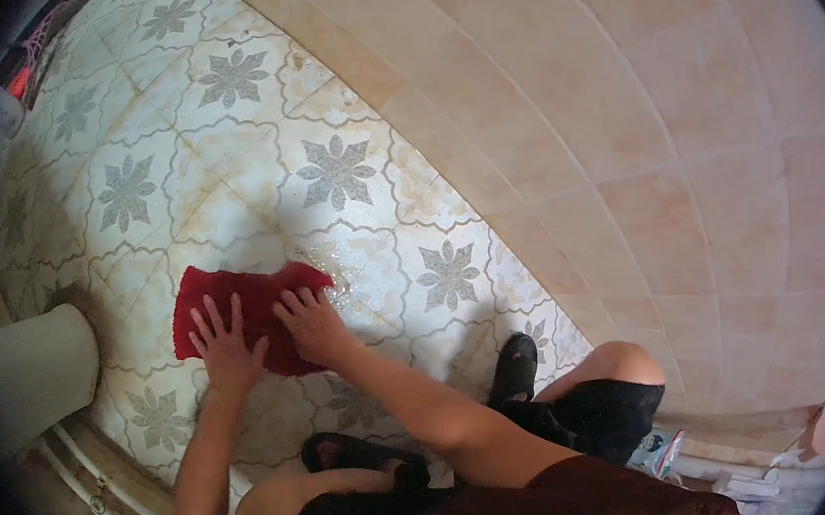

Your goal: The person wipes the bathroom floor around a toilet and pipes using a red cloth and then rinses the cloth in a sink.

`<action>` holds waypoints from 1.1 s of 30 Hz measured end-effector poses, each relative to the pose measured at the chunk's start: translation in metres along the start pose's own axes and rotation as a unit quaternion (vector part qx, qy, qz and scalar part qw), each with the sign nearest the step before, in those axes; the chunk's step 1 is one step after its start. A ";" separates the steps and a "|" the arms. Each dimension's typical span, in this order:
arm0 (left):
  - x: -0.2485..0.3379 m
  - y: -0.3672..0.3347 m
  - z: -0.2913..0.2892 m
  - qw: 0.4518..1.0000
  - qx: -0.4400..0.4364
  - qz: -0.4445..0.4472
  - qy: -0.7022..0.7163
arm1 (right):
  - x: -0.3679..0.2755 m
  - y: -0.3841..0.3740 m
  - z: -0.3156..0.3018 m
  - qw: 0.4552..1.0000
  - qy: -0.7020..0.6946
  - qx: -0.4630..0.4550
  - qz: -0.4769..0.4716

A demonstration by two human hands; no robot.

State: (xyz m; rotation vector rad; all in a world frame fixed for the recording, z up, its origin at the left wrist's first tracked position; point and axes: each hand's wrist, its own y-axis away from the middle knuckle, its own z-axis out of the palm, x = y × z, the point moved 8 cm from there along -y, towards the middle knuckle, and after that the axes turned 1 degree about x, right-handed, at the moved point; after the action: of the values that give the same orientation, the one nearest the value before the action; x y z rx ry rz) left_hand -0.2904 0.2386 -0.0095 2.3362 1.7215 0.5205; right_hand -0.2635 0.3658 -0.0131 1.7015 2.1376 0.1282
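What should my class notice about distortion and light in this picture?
In the head view, joints of the wall tiles bow and the picture's corners go black; bright flecks glint on the floor right of the red cloth; a soft shadow lies beyond it.

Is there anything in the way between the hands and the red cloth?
No, nothing visible. The left hand and the right hand both rest directly on top of the red cloth, which lies on the tiled floor.
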 end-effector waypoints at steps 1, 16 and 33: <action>0.001 -0.004 -0.001 0.999 -0.030 -0.019 -0.024 | -0.002 0.000 -0.005 0.998 0.028 0.052 -0.028; 0.315 -0.044 0.046 0.956 -0.041 0.292 -0.007 | 0.279 0.210 -0.004 0.916 -0.025 0.213 0.338; 0.411 -0.054 0.087 0.916 0.053 0.398 -0.025 | 0.358 0.233 0.023 0.769 -0.162 0.027 0.618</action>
State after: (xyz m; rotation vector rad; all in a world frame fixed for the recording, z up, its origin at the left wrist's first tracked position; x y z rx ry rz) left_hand -0.1960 0.6501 -0.0411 3.0414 0.7122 0.4695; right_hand -0.1053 0.7610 -0.0510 2.6191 0.4951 0.1118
